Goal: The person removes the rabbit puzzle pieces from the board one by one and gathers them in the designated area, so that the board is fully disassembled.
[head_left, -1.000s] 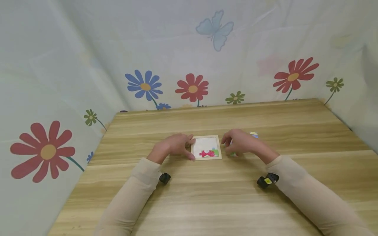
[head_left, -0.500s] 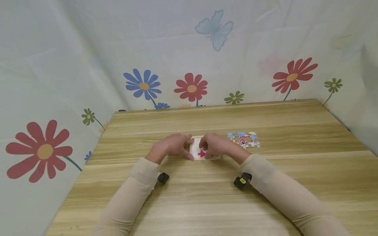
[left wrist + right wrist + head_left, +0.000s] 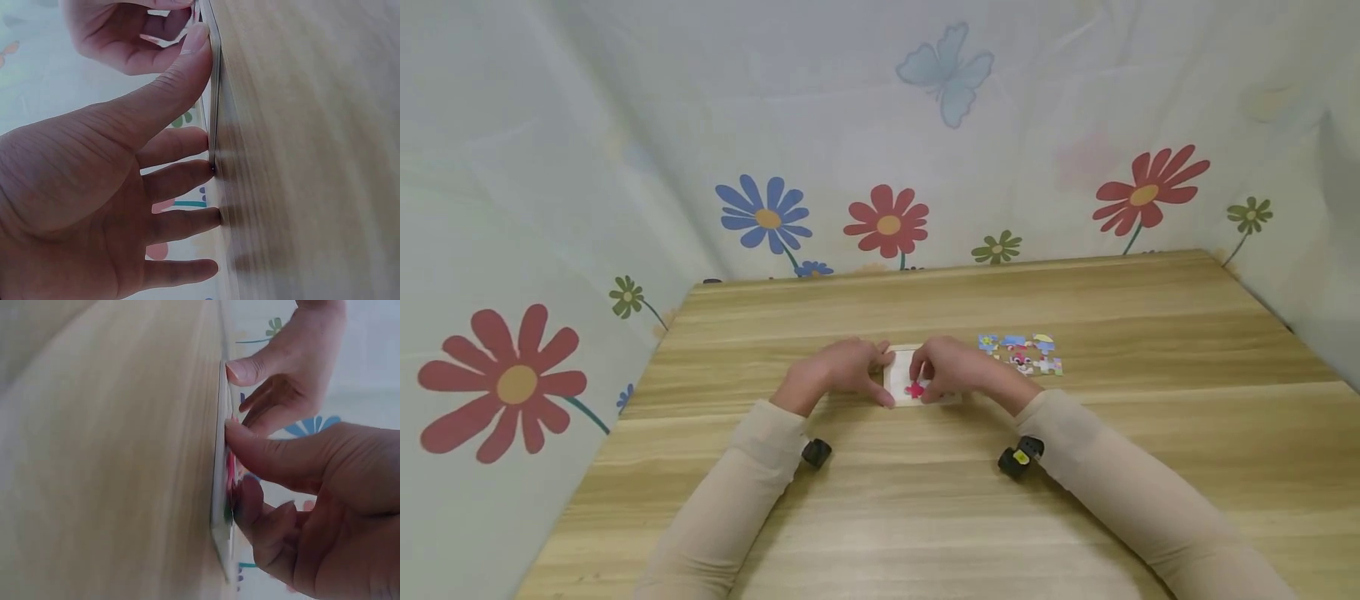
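Observation:
A shallow square puzzle tray [image 3: 901, 367] with a pale wooden rim lies on the table. My left hand [image 3: 844, 368] holds its left side, with the thumb at the near corner and the fingers spread toward the far corner. In the left wrist view, the thumb [image 3: 178, 69] lies over the rim and the other fingertips touch down. My right hand [image 3: 951, 368] is over the tray's right half. Its thumb [image 3: 250, 447] and curled fingers pinch at a puzzle piece, mostly hidden by them. A red puzzle piece [image 3: 914, 390] shows inside the tray beside the right fingertips.
Several loose puzzle pieces [image 3: 1018, 361], blue, white and red, lie in a group right of the tray. The wood-grain table [image 3: 880, 483] runs back to a flower-print curtain [image 3: 820, 125]. A black wrist camera [image 3: 1015, 460] sits below the right sleeve.
My right hand has moved left from beside the tray to over its right half, uncovering the loose pieces. It has barely moved in the last half second. The left hand stays put.

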Demonstrator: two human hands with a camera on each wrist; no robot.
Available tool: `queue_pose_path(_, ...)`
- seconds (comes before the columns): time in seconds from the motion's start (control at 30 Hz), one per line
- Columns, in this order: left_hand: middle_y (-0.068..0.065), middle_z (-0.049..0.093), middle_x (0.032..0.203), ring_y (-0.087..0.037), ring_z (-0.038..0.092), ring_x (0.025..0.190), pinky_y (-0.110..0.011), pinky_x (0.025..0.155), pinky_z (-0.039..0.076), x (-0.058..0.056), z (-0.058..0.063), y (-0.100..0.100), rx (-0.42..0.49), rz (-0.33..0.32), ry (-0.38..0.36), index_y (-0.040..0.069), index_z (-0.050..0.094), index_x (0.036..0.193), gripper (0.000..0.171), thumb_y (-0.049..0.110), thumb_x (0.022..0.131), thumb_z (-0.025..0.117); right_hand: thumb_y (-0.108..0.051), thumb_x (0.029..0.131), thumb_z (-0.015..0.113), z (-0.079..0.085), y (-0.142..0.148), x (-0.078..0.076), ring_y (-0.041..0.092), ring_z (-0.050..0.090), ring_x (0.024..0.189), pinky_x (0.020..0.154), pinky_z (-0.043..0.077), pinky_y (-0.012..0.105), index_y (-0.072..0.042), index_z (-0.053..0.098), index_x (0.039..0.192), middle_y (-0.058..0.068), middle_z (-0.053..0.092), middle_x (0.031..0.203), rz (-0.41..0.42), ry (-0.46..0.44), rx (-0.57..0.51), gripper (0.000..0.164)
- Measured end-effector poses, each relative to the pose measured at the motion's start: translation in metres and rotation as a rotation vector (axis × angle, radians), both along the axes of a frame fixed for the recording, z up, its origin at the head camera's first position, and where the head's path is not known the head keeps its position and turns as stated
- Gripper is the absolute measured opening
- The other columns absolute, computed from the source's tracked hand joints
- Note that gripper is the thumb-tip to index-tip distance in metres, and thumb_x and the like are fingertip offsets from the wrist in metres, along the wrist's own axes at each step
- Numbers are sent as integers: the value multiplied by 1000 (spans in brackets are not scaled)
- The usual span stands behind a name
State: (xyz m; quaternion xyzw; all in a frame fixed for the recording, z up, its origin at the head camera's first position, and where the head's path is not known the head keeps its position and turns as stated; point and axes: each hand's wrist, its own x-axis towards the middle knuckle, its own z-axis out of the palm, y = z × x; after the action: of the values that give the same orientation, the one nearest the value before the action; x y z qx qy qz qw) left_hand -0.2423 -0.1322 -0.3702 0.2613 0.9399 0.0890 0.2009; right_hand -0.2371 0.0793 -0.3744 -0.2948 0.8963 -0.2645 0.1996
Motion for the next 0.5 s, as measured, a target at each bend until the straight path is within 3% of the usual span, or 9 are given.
queue_pose_path(0.5,-8,33,159,-28,35,144,-44,116,31,2,-1,2,-17,-2,2,13,45,150,88,52,79,80,-5,77,86,1,-1,8,18,56,78,69,47,30,-8,70,95,6,63,87,-6,105,39,24)
